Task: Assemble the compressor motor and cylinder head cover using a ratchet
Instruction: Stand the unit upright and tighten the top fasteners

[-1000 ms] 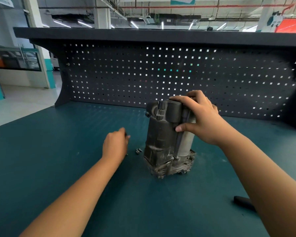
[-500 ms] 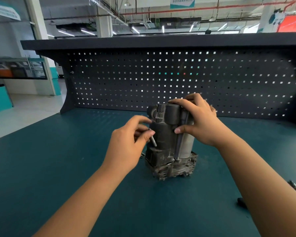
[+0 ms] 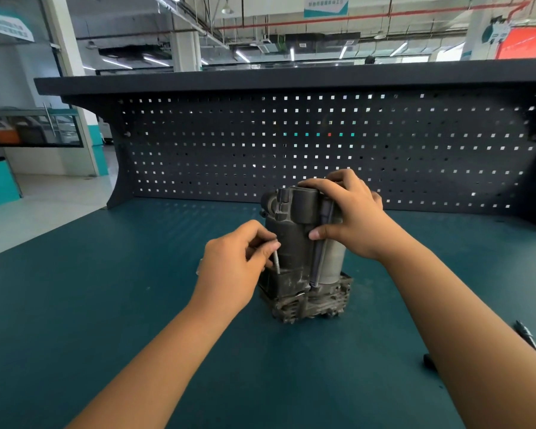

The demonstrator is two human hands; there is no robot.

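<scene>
With the right hand [image 3: 350, 218] gripping the top of the upright compressor [image 3: 294, 252] and the left hand [image 3: 232, 267] pinching a bolt [image 3: 276, 263] at the compressor's left shoulder, a tilted entry may cross-thread the bolt or drop it.

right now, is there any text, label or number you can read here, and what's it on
Nothing is legible.
Hanging sign, top centre: characters, too blurred to read.
Sign, top left: lines of text, too blurred to read.
Pillar sign, top right: too small to read.
Compressor and bolt: no marks show.
</scene>
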